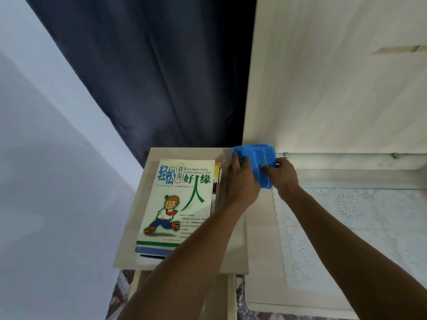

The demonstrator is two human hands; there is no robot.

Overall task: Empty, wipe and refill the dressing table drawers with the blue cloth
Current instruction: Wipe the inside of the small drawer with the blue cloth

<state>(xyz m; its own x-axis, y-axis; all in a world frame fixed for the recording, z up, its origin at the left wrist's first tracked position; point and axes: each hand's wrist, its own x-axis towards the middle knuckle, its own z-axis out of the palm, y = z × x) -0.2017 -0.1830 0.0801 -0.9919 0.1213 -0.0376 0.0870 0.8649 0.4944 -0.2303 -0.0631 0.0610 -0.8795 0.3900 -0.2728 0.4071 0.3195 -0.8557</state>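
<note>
A bunched blue cloth (258, 160) is held up between both hands above the back right corner of a small beige side table (233, 245). My left hand (241, 179) grips its left side, fingers curled into the fabric. My right hand (283, 174) pinches its right lower part. A stack of books (180, 204), topped by a white-and-green cartoon cover, lies on the side table left of my hands. No drawer is visible.
A white table with a lace cover under glass (360, 227) stretches to the right, a pale wood-grain panel (335, 88) behind it. A dark curtain (161, 77) hangs behind the side table, a pale wall (46, 158) on the left.
</note>
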